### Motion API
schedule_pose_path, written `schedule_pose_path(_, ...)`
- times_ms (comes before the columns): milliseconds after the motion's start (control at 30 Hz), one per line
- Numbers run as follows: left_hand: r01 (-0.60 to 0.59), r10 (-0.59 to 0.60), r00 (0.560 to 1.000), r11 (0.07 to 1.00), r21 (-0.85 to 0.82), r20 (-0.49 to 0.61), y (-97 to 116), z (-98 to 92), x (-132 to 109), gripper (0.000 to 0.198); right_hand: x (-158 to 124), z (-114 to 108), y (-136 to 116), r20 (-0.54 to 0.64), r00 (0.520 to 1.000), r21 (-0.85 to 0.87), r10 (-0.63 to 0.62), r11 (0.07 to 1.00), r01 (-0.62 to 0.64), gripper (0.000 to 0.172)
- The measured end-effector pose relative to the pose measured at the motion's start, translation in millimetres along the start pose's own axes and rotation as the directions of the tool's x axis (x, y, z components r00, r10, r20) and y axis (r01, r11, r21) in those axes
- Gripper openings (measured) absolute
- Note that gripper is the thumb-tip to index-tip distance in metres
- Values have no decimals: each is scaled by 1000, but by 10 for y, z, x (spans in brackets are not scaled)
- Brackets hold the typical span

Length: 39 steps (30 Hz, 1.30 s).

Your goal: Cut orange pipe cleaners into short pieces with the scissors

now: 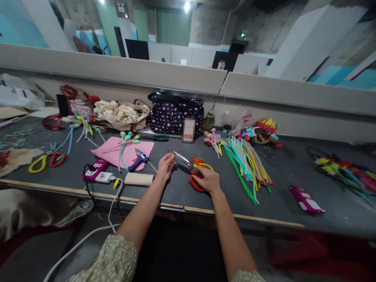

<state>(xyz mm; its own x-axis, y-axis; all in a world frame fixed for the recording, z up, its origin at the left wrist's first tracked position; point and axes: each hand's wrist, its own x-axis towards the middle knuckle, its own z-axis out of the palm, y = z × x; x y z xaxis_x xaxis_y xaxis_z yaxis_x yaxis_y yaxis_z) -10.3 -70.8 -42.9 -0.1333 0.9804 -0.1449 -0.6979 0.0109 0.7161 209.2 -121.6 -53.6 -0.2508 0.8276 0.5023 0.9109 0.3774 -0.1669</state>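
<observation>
My right hand (209, 180) is closed on scissors (184, 159) with one yellow and one red handle, their blades pointing up and left. Left of the blade tips, my left hand (166, 165) has thumb and fingers pinched together; whatever it holds is too small to make out. Orange pieces (197, 161) lie on the dark table just behind the scissors. A beige roll (139, 179) rests left of my left hand, and a blue glue gun (139, 160) lies on pink paper (108, 148).
Colourful pipe cleaners (245, 160) lie to the right, with a purple packet (307, 199) beyond. A second pair of scissors (52, 156) and a power strip (96, 170) with cables are on the left. A dotted bag (167, 114) stands at the back.
</observation>
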Motion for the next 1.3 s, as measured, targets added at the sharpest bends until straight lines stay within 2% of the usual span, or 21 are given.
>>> schedule_pose_path(167, 6, -6, 1000, 1000, -2, -12, 0, -6, 5, 30, -4, 20, 3, -5, 1000, 2, 9, 1000, -9, 51)
schedule_pose_path(433, -8, 8, 1000, 1000, 7, -1, -4, -36, 23, 29, -10, 35, 27, -63, 995, 99, 77, 993, -70, 48)
schedule_pose_path(700, -27, 27, 1000, 1000, -9, -4, -2, -49, 21, 31, -15, 25, 17, -22, 999, 157, 40, 987, -37, 48)
schedule_pose_path(1300, -35, 35, 999, 999, 2, -33, -16, -58, 45, 29, -23, 27, 24, 48, 999, 135, 3, 991, -10, 45)
